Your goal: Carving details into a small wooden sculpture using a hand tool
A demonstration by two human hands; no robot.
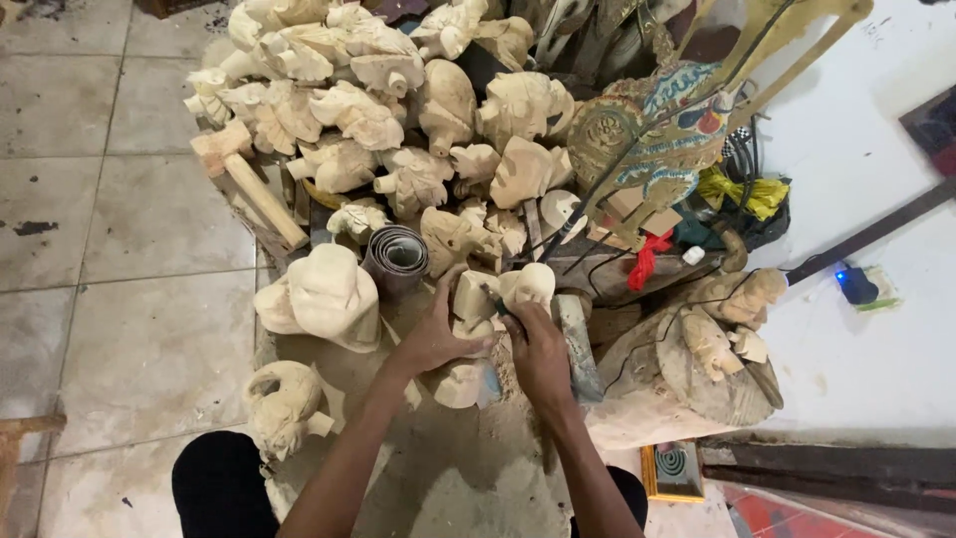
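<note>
head view: a pale wooden carving [476, 304] sits in the middle of a low work block [448, 478], just in front of the person. the left hand [435, 337] is wrapped around the carving, fingers curled tight on its side. the right hand [539, 351] is closed around a small tool with a green handle [495, 302], and the tip touches the carving near its round top. i cannot tell what kind of tip it has. just to the right lies a flat metal blade [575, 339]. to the left stands a bigger pale carving [324, 296], and a roll of sandpaper [396, 255] stands behind it. a wooden mallet [246, 179] lies further back on the left. behind all that is a big heap of unfinished carvings [398, 110]. a painted flat puppet [652, 139] leans at the back right. the floor tiles [119, 229] are grey.
</note>
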